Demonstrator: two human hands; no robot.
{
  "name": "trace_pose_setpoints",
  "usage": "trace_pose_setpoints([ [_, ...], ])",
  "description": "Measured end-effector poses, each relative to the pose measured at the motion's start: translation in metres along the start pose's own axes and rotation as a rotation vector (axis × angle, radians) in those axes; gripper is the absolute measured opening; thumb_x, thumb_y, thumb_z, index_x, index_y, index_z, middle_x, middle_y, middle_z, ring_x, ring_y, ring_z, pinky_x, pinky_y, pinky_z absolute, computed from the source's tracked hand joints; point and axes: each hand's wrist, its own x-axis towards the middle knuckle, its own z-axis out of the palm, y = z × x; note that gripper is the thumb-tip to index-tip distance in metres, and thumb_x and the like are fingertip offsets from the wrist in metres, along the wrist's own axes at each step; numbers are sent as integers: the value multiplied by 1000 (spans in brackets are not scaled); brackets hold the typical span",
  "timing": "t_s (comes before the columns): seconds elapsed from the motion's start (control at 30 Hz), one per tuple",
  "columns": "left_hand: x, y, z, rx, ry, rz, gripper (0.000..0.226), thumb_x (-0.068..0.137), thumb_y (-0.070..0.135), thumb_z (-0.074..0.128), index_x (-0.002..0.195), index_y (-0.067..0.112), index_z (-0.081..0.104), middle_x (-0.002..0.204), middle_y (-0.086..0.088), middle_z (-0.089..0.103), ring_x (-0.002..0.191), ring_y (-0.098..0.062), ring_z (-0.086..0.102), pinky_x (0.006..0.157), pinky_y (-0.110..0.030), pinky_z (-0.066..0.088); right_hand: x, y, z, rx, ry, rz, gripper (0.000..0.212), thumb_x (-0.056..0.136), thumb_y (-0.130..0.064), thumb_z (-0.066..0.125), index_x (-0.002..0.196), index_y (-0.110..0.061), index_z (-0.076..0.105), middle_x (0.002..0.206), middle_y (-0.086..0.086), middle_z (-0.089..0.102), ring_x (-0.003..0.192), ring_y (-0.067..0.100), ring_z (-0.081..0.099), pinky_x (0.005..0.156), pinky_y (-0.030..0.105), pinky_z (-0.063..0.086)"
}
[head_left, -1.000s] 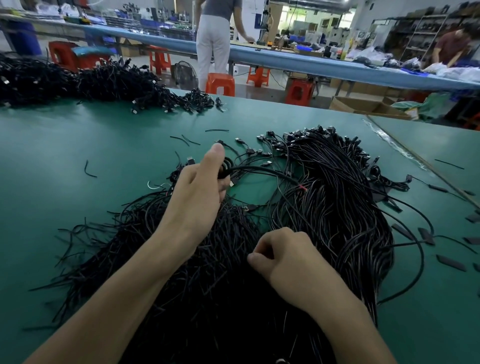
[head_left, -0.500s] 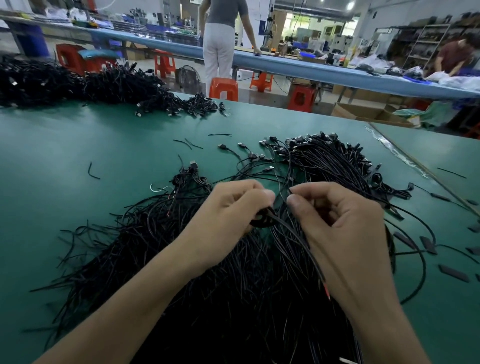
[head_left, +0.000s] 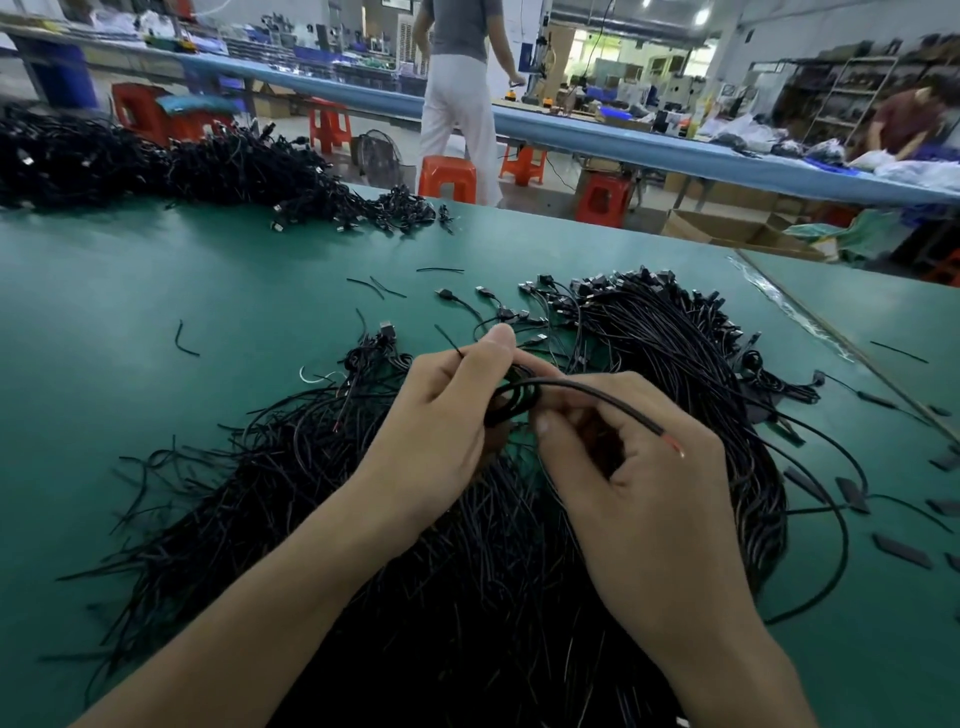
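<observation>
Pinching a small coil of thin black cable (head_left: 511, 401) between thumb and curled fingers, the left grip (head_left: 447, 426) holds the loops raised just above the heap, near the middle of the green desk (head_left: 156, 312). The right grip (head_left: 649, 493) is clenched on the same cable, forefinger and thumb closing on the strand where it leaves the coil. From there the loose tail arcs across the knuckles to a stripped end (head_left: 674, 446), where a short red core shows beyond the smooth, round, matt sheath.

Below both wrists lies a broad heap of cut cables (head_left: 467, 597), a shaggy mat of straight black strands fanning out at the left edge. To the right a denser bundle (head_left: 675, 338) curves in a thick arc, its far end bristling with small blocky plugs. Short curved offcuts (head_left: 187, 340) lie scattered on the flat, slightly sheened desk surface, and flat dark oblong pieces (head_left: 901, 551) lie apart near its right side. A second tangled pile of cables (head_left: 156, 161) covers the far left corner.

Beyond the desk stand moulded orange plastic stools (head_left: 447, 176), an open cardboard box (head_left: 727, 231), and a person in white trousers (head_left: 457, 114) beside a long blue-topped bench (head_left: 675, 150)
</observation>
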Motion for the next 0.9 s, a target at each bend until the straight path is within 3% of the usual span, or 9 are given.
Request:
trace_pose_setpoints([
  [0.1,1,-2,-4,-50,-32,7,45,101,41,42,102,9,75,47,4,25,36,-9,18,39,-13,19,3,2,4,-10,32,27,21,91,-7,67,101,-24,74,93,-8,68,84,7,64,71,15,48],
  [0.17,-1,-4,-4,-70,-80,32,43,99,39,43,108,11,73,46,5,26,35,-8,18,39,-13,20,3,4,4,1,-15,50,21,92,-3,64,99,-21,73,90,-3,65,81,8,63,69,19,47],
  [0.3,-2,-5,1,-63,-70,49,51,109,26,32,102,-12,66,42,15,46,33,4,38,37,-9,31,2,0,2,-56,-66,-29,27,93,1,62,111,-16,73,104,-7,67,97,5,63,84,13,48],
  [0.37,-1,-7,1,-39,-10,27,59,108,29,32,90,-17,63,41,14,42,33,2,33,36,-11,28,2,0,4,-118,-49,-22,26,91,0,64,107,-18,74,102,-11,68,97,-1,61,85,5,43],
  [0.43,1,-10,0,-26,71,-32,63,106,39,34,79,-3,71,40,11,35,33,-6,23,37,-14,21,1,-1,8,-99,-21,44,24,89,-1,68,97,-23,73,99,-15,66,96,-4,60,83,3,42],
  [0.5,2,-12,0,-44,109,-69,60,105,46,34,80,13,78,39,9,34,34,-8,21,39,-14,20,0,-1,10,-58,0,111,23,89,-4,69,91,-27,71,95,-18,66,91,-5,62,76,3,43],
  [0.67,2,-14,1,15,114,-7,53,105,46,33,98,22,79,39,10,38,33,-6,24,40,-14,22,-1,2,9,-11,-44,246,18,90,-13,68,85,-29,71,74,-11,65,67,2,59,59,8,40],
  [0.77,3,-16,1,64,163,-14,55,105,47,35,91,18,79,37,12,39,32,-6,25,38,-15,22,-2,-2,14,-120,-71,170,17,93,-12,63,86,-28,67,84,-15,61,76,3,58,66,11,42],
  [0.9,6,-18,-5,96,185,-79,61,105,45,38,77,6,74,39,4,38,32,-10,26,38,-15,23,-5,-4,20,-196,-90,63,9,96,-20,59,91,-23,66,95,-13,58,88,6,59,76,31,51],
])
